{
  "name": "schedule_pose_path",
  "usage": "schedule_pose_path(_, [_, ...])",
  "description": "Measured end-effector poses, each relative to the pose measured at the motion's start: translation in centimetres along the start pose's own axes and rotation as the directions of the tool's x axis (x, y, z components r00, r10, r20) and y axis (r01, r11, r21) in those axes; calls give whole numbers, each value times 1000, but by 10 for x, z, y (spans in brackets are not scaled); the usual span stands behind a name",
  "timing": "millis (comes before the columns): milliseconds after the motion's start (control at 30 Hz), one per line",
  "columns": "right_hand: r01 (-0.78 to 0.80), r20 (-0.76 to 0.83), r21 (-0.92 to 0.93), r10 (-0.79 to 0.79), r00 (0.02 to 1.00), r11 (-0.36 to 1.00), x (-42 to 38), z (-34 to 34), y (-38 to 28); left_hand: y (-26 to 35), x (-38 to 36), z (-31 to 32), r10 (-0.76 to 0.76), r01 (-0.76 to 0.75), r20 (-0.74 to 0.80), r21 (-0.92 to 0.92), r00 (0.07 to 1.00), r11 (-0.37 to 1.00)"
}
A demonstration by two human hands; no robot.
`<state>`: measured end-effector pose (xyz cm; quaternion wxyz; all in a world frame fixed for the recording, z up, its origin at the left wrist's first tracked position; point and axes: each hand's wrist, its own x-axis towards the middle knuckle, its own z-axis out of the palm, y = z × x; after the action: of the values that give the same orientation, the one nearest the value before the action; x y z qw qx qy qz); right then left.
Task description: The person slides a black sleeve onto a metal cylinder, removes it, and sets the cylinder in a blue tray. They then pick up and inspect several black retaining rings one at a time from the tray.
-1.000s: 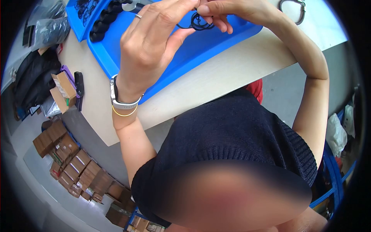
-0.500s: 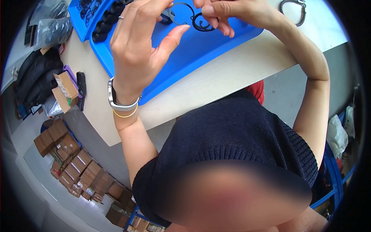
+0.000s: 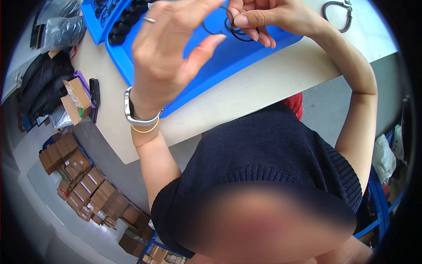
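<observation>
My right hand [image 3: 263, 20] pinches a thin black ring [image 3: 243, 40] between thumb and fingers, above a large blue tray [image 3: 189, 97]. A second thin black loop [image 3: 212, 33] hangs from it toward the left. My left hand [image 3: 169, 48], slightly blurred, is held over the tray with its thumb stretched out and apart from the fingers. Its fingertips come close to the top of that loop and run partly out of view. A row of glossy black rounded pieces [image 3: 121, 31] lies along the tray's left side.
A smaller blue tray [image 3: 86, 20] with many thin black rings adjoins at upper left. On the pale table [image 3: 263, 83] lies a dark corded loop with a metal clasp [image 3: 349, 20]. An open carton [image 3: 77, 99] stands near the left edge; stacked boxes [image 3: 83, 185] are on the floor.
My left hand has shifted a little to the right and its fingers have swung toward the right hand. The rings in my right hand have turned and dropped slightly.
</observation>
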<state>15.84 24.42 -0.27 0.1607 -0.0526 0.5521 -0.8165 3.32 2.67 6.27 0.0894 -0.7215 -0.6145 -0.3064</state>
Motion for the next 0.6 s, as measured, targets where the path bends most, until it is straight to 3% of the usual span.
schedule_pose_path(33, [0, -9, 13, 0, 1000, 1000, 0, 0, 0, -1, -1, -4, -3, 3, 1, 2, 1000, 1000])
schedule_pose_path(100, [0, -17, 29, 0, 1000, 1000, 1, -1, 1, -9, -6, -16, -127, 134, -170, 29, 977, 991])
schedule_pose_path(133, [15, -4, 56, -15, 1000, 998, 1, -3, 3, -22, -8, -22, -99, 88, -220, -61, 970, 994])
schedule_pose_path(167, [30, 8, 82, -31, 999, 996, 2, -5, 4, -24, -8, -25, -156, 136, -255, -95, 954, 986])
schedule_pose_path(233, [36, 12, 62, -37, 999, 997, 2, -6, 5, -33, -8, -33, -169, 170, -214, -13, 962, 985])
schedule_pose_path(367, [22, 8, 25, -23, 1000, 999, 2, -5, 5, -36, -8, -24, -221, 210, -218, -74, 951, 975])
schedule_pose_path(433, [16, 13, 28, -16, 1000, 999, 2, -5, 6, -25, -1, -17, -230, 274, -235, 173, 944, 946])
schedule_pose_path(600, [-37, -27, 33, 38, 999, 999, -3, 4, -7, -36, -8, -16, -306, 324, -206, 60, 929, 944])
